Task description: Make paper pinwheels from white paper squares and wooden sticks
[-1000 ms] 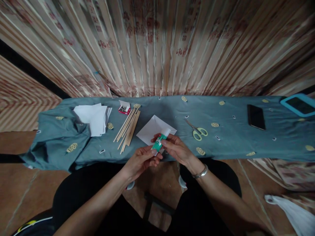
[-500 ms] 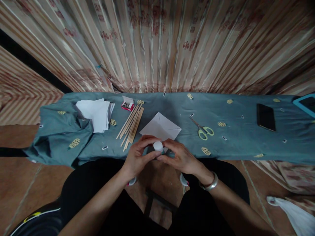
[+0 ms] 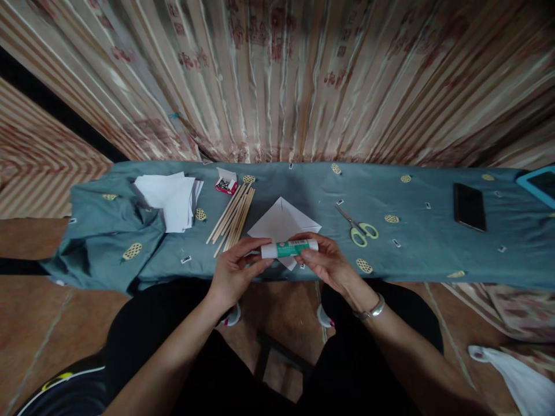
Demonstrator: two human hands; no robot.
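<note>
A white glue stick (image 3: pixel 289 249) with a green label lies level between my two hands, above the table's near edge. My left hand (image 3: pixel 238 263) pinches its white cap end between thumb and fingers. At the other end my right hand (image 3: pixel 325 258) grips the tube, thumb on the label side. Just beyond and beneath the glue stick is a square sheet of white paper (image 3: pixel 281 218), turned corner-up, with crease or cut lines at its corners. My hands hide part of its lower edges.
Left of the paper lie several wooden sticks (image 3: pixel 236 216), a small red box of metal pins (image 3: pixel 226 183) and a white paper stack (image 3: pixel 173 199). Green-handled scissors (image 3: pixel 359 229) and a black phone (image 3: pixel 469 207) are to the right. A blue-framed tablet (image 3: pixel 537 184) sits at the far right.
The glue stick has turned from upright, cap towards me, to lying sideways, showing its green label. My hands have moved slightly apart, one at each end.
</note>
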